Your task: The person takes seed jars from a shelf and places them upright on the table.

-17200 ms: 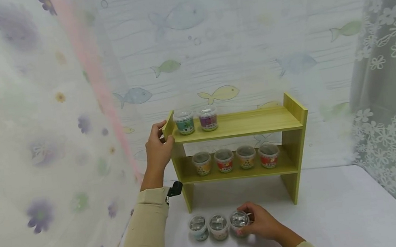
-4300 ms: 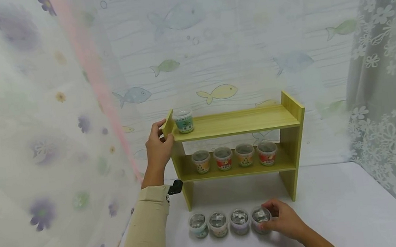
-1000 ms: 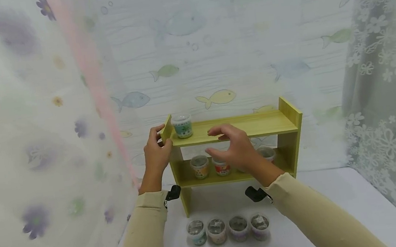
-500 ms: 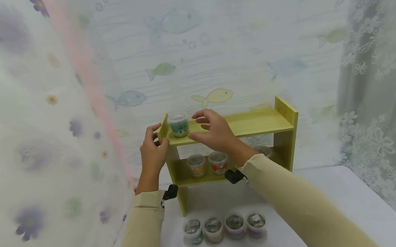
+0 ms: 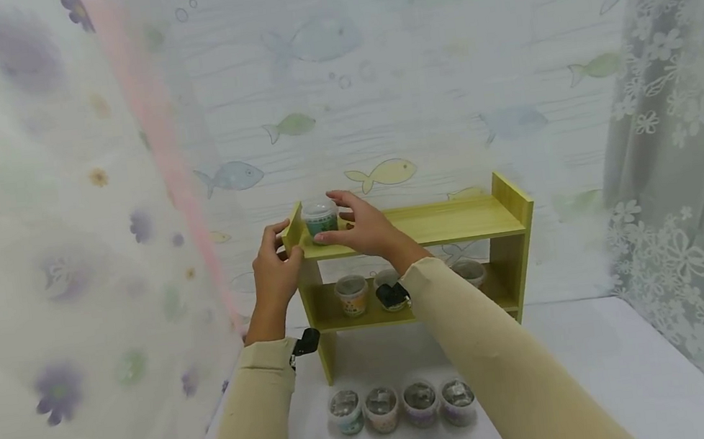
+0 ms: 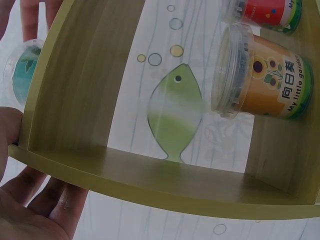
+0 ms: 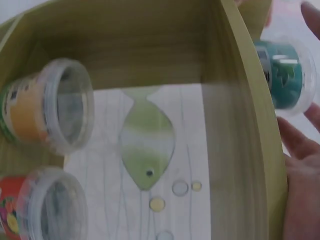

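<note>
The left hand [image 5: 275,272] grips the left side panel of a yellow wooden two-tier shelf [image 5: 450,223], its fingers behind the panel. My right hand [image 5: 367,225] is at the upper tier's left end, curled round a teal-labelled clear plastic tub [image 5: 320,217]. Its thumb crosses in front of the tub's lower part and the index finger lies by the lid; firm contact is hard to tell. The tub stands upright on the plank, beside the left panel. In the right wrist view the teal tub [image 7: 285,75] shows above the plank edge, with fingers [image 7: 295,137] close by.
Lidded tubs stand on the lower tier, one with an orange sunflower label [image 6: 272,77], another red [image 6: 270,11]; the right arm partly covers this row. On the white table in front, several tubs [image 5: 382,410] form a row. Patterned curtains [image 5: 453,77] hang behind and at both sides.
Earlier a purple-labelled tub left the upper tier, and the tabletop row grew at its right end. Since then the right hand has risen from the table, moving left to the teal tub. Left hand stays.
</note>
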The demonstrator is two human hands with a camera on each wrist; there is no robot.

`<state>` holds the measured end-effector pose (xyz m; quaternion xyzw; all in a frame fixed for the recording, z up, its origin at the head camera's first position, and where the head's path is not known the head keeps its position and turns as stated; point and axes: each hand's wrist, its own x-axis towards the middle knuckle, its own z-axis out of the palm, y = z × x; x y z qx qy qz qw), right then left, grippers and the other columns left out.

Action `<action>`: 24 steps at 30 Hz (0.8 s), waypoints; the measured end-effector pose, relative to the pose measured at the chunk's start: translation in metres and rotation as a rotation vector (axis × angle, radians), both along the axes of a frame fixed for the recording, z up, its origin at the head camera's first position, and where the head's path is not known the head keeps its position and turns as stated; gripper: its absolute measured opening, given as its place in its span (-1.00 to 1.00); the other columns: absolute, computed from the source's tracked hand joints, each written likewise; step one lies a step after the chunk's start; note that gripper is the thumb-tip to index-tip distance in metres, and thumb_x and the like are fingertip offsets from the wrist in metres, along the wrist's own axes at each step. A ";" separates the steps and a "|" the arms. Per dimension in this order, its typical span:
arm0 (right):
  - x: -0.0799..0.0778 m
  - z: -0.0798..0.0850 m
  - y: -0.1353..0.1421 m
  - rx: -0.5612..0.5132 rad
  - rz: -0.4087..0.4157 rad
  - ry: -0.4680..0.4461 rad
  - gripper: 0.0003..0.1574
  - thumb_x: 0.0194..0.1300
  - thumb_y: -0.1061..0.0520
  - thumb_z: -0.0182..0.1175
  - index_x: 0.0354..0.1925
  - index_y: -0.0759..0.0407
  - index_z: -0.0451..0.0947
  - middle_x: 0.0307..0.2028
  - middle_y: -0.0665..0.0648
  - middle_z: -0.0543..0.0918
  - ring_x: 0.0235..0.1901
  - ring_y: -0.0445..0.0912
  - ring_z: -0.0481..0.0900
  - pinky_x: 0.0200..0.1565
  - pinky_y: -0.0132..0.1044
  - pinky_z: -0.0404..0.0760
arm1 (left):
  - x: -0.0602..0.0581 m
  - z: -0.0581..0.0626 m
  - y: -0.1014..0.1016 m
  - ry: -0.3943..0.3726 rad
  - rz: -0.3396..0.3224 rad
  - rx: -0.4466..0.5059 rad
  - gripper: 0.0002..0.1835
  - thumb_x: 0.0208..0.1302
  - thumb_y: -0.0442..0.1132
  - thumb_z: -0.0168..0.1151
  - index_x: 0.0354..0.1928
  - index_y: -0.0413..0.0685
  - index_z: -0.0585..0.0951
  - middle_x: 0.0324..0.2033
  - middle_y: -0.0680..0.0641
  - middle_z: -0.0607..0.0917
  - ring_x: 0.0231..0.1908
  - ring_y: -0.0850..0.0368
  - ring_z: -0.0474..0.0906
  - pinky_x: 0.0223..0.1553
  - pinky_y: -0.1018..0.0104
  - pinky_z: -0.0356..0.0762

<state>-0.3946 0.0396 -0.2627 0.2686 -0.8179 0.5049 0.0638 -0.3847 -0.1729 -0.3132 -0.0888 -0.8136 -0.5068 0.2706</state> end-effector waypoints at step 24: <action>-0.004 -0.005 0.007 -0.061 -0.074 -0.007 -0.39 0.29 -0.29 0.38 0.24 -0.24 0.52 0.37 -0.07 0.46 0.37 0.06 0.52 0.18 0.03 0.65 | 0.001 0.000 0.004 0.005 0.006 0.004 -0.44 0.42 -0.17 0.14 0.44 0.32 0.42 0.29 -0.23 0.61 0.10 -0.22 0.71 0.00 -0.17 0.70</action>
